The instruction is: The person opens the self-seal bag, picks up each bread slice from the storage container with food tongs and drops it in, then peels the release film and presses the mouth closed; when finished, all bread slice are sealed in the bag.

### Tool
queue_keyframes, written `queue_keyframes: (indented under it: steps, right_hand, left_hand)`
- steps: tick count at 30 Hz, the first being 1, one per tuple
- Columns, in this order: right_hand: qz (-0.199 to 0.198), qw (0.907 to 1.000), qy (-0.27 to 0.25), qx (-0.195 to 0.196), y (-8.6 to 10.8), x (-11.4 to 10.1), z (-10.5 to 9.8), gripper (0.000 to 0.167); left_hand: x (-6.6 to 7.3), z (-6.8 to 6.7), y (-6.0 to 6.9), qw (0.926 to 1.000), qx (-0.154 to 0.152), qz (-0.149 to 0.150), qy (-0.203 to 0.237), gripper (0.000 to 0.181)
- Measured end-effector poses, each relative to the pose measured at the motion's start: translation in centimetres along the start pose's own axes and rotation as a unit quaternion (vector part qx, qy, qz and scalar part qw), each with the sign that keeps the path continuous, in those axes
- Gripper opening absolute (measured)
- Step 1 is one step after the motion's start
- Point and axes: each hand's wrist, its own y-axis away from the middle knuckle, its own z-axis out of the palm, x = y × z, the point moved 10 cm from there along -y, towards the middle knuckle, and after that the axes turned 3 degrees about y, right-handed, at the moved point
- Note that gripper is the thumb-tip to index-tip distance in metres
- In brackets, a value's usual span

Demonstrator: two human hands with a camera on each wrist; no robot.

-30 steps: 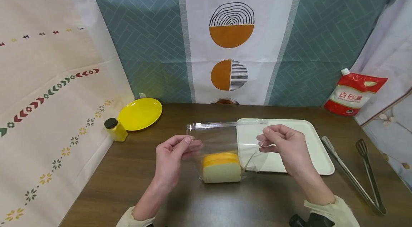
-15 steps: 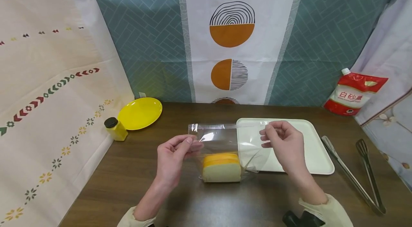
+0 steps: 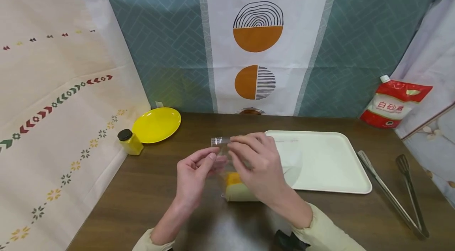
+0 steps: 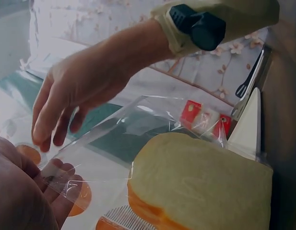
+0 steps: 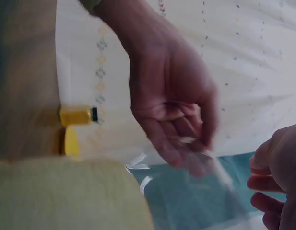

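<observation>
head view: the bread [image 3: 239, 192], pale-faced with a yellow-orange crust, stands upright in the bottom of a clear bag [image 4: 112, 143], partly hidden behind the right hand [image 3: 261, 166]. left of the bread, the left hand [image 3: 193, 174] pinches the bag's edge near the top between thumb and fingers. just above the bread is the right hand, its fingers loosely bent and, in the left wrist view, hanging down with nothing held; whether their tips touch the film i cannot tell. nor can i tell if the bread's lower edge meets the brown table [image 3: 153, 182].

right of the bread and a little behind it, a white tray [image 3: 327, 164] lies flat, one end seen through the bag. farther right of the bread are metal tongs [image 3: 394, 202], their arms spread. well behind the bread, to its right, a red and white pouch [image 3: 395, 102] with a white cap is tilted. to its left and behind, a yellow jar [image 3: 132, 144] with a black lid is just beside a yellow plate [image 3: 156, 125].
</observation>
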Motion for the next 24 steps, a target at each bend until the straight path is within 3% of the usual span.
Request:
queue_keyframes:
  steps: [3, 9, 15, 24]
  right_hand:
    - [0.021, 0.9989, -0.011, -0.040, 0.0, 0.4, 2.1, 0.017]
    - [0.049, 0.9963, -0.035, -0.061, 0.2, 1.4, 3.8, 0.020]
    - [0.070, 0.9927, -0.075, -0.064, 0.2, 1.9, 3.9, 0.021]
    - [0.065, 0.9914, -0.105, -0.042, 0.1, 1.8, 3.5, 0.018]
  left_hand:
    - [0.3, 0.3, 0.1, 0.9997, -0.015, 0.018, 0.005, 0.025]
    - [0.6, 0.4, 0.3, 0.9987, -0.027, 0.044, -0.001, 0.028]
    - [0.7, 0.7, 0.4, 0.9962, -0.055, 0.067, -0.004, 0.029]
    - [1.0, 1.1, 0.5, 0.9915, -0.084, 0.099, -0.008, 0.029]
